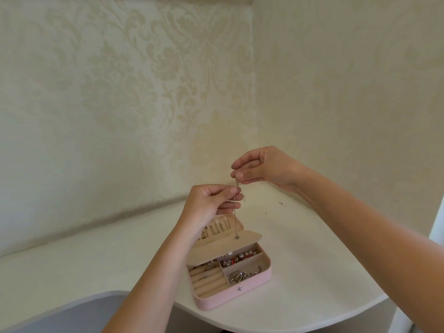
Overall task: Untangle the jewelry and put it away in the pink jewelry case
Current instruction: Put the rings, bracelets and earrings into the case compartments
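Cream damask wallpaper (120,92) covers both walls of a corner, and a white table (312,260) with a rounded edge fits into it.

On the table near its front edge sits the pink case (230,296), open, with a small snap (239,288) on its front wall. Its beige lid (223,247) leans back, and a row of small pieces hangs inside it. The tray has ring rolls (209,282) at the left, beads (240,257) in the far right compartment and a heap of silver chains (242,276) in the near right one.

A thin chain (235,224) hangs in the air above the case, straight down, and a tiny pendant at its lower end is level with the lid; whether it touches the lid is unclear. A short loose end dangles just below the upper grip.

The right hand (264,167) is higher, its thumb and forefinger closed in a pinch on the top of the chain, the other fingers curled loosely. The left hand (211,203) is just below and beside it, pinching the same chain a little lower between thumb and fingertips, with the remaining fingers folded in.

A few dark specks lie on the table towards the corner. A grey surface (72,313) shows at the lower left, below the table edge.
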